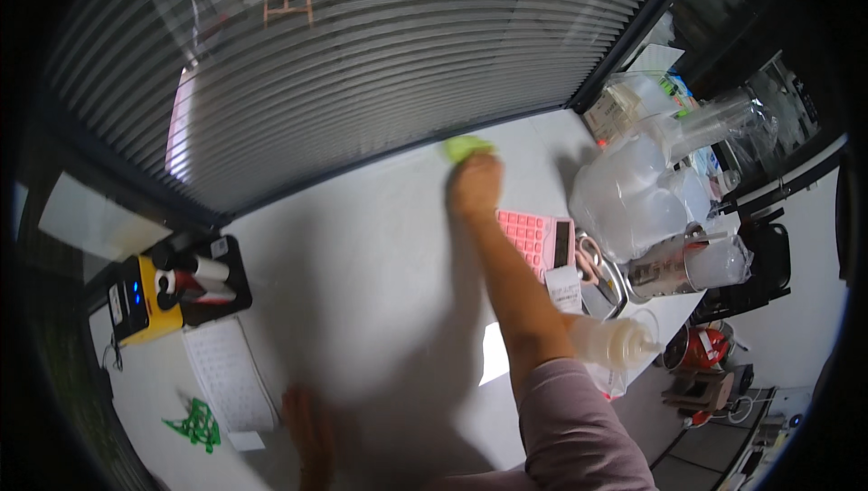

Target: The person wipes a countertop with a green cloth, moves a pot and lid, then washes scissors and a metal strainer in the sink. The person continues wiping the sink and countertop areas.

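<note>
My right hand [477, 182] is stretched far across the white tabletop [380, 274] and grips a yellow-green cloth [468, 146], pressed on the surface close to the blind-lined window frame. Motion blurs the hand and cloth. A pink calculator [525, 237] lies just right of my right wrist. My left hand [306, 423] rests low on the table at the bottom left, in shadow, with nothing visible in it; its fingers are blurred. Left of it lies an open notebook [227, 376] with handwriting.
At left stand a yellow-and-black device [146, 298] and a green plastic object [195, 425]. To the right are pink-handled scissors [591, 257], a paper slip [563, 287], a squeeze bottle [620, 344], bagged plastic cups [627, 186] and a metal canister [661, 267].
</note>
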A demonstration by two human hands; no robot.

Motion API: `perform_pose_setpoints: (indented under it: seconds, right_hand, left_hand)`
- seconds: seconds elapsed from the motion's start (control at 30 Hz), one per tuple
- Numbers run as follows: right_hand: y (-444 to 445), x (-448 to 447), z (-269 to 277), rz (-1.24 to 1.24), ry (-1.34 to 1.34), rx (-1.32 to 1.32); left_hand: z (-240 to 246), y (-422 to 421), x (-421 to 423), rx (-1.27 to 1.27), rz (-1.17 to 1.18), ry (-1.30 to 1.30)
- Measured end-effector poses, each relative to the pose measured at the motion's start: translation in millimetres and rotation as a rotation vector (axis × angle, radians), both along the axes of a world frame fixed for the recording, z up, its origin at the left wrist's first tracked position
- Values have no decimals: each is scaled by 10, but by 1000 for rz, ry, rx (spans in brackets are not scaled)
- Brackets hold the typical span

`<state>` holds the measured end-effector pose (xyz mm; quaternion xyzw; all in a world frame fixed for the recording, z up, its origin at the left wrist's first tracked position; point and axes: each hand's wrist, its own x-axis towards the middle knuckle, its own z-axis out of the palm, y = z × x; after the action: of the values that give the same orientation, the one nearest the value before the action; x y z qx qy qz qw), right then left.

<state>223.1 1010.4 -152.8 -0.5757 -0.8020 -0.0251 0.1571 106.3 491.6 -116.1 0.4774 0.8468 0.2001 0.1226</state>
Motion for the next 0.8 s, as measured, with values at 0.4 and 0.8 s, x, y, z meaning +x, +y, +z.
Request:
perform_pose_setpoints:
  seconds: [0.4,0.8]
  right_hand:
    - [140,-179,-73,-198,-120,-21]
    - [-4415,1880,499,760,551,-302]
  left_hand:
    - [302,252,166,33,-112,135]
    - [406,1016,217,254,-101,-366]
